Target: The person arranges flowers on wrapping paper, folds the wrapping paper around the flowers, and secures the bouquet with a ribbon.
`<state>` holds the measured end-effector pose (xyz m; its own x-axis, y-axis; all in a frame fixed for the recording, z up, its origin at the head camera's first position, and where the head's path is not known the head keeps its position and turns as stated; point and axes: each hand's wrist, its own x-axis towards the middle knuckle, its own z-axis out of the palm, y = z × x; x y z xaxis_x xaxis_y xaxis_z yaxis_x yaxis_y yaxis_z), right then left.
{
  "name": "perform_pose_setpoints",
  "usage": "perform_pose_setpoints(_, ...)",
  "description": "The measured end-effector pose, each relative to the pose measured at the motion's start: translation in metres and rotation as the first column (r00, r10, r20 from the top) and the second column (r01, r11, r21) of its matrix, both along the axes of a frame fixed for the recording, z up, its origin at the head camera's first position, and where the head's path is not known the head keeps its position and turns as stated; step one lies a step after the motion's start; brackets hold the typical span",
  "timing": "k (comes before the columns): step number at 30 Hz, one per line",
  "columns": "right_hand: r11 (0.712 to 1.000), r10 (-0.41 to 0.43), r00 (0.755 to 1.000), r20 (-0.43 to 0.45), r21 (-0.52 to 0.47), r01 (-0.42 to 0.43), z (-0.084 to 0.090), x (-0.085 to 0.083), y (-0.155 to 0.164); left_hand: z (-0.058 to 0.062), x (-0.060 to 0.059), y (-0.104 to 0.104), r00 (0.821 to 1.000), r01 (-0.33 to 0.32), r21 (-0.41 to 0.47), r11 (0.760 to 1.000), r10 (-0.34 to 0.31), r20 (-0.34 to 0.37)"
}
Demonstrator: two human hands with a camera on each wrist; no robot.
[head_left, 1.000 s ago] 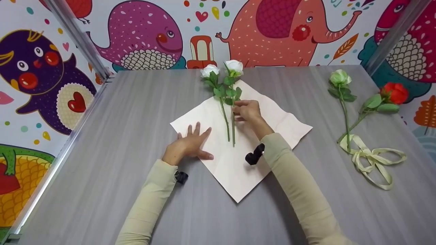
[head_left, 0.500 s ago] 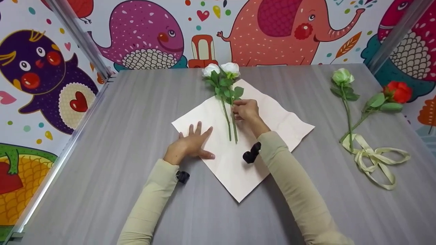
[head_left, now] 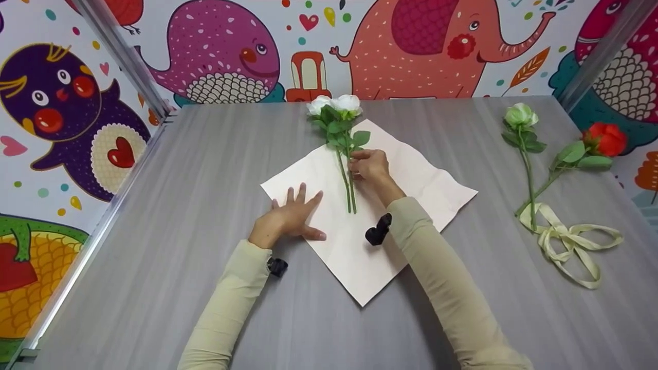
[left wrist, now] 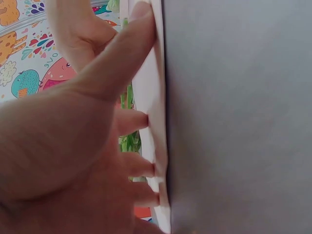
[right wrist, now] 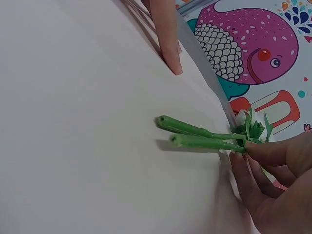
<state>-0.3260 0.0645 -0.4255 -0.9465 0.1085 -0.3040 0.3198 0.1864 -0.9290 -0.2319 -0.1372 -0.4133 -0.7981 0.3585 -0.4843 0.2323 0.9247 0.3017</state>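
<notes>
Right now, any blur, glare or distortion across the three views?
Head view: even light, sharp, soft shadow under the right hand, slight wide-angle bend. Left wrist view: left hand fills the frame, blurred. Right wrist view: stems crisp, paper pale, nearly featureless.

Both arms wear long, close-fitting beige sleeves (head_left: 442, 277) reaching the wrists. A small black camera unit (head_left: 379, 229) sits strapped at the right wrist, another (head_left: 276, 266) at the left. Hands are bare.

The head camera looks down from above while both wrist cameras sit close, all sharing the paper sheet (head_left: 370, 231).
</notes>
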Motion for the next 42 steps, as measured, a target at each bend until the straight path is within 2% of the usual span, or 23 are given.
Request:
perform_pose_setpoints(10, 0.999, 0.041, 0.999, -0.017, -0.007, -0.041, -0.001, -0.002, 0.004, -0.001, 0.000, -0.001, 1.000, -0.001, 0.016, 1.000, 0.001, -0.003)
perform_pose_setpoints(17, 0.986, 0.160, 0.986, -0.047, -0.026, -0.162, 0.004, 0.006, 0.015, 0.000, 0.000, 0.001, 1.000, 0.001, 0.026, 1.000, -0.002, 0.007)
perform_pose_setpoints(20, 0.978, 0.210, 0.973, -0.091, 0.011, -0.210, 0.011, 0.011, 0.024, 0.000, 0.000, 0.001, 1.000, 0.004, 0.026, 1.000, -0.005, 0.015)
perform_pose_setpoints(23, 0.973, 0.230, 0.961, -0.151, 0.069, -0.222, 0.020, 0.016, 0.034, 0.000, 0.000, 0.000, 1.000, 0.006, 0.023, 1.000, -0.006, 0.013)
perform_pose_setpoints(29, 0.968, 0.227, 0.953, -0.201, 0.155, -0.198, 0.035, 0.024, 0.055, 0.000, 0.000, -0.003, 1.000, 0.001, 0.029, 1.000, -0.001, 0.008)
perform_pose_setpoints(33, 0.961, 0.210, 0.942, -0.262, 0.234, -0.149, 0.039, 0.028, 0.070, 0.001, 0.000, -0.003, 1.000, 0.002, 0.028, 1.000, -0.002, -0.001)
perform_pose_setpoints(37, 0.946, 0.178, 0.907, -0.382, 0.322, -0.050, 0.035, 0.033, 0.089, 0.000, 0.000, -0.003, 1.000, 0.007, 0.025, 1.000, -0.007, -0.010)
perform_pose_setpoints(42, 0.910, 0.154, 0.821, -0.550, 0.404, 0.100, 0.028, 0.042, 0.118, 0.000, 0.000, -0.003, 1.000, 0.016, 0.036, 0.999, -0.015, -0.014)
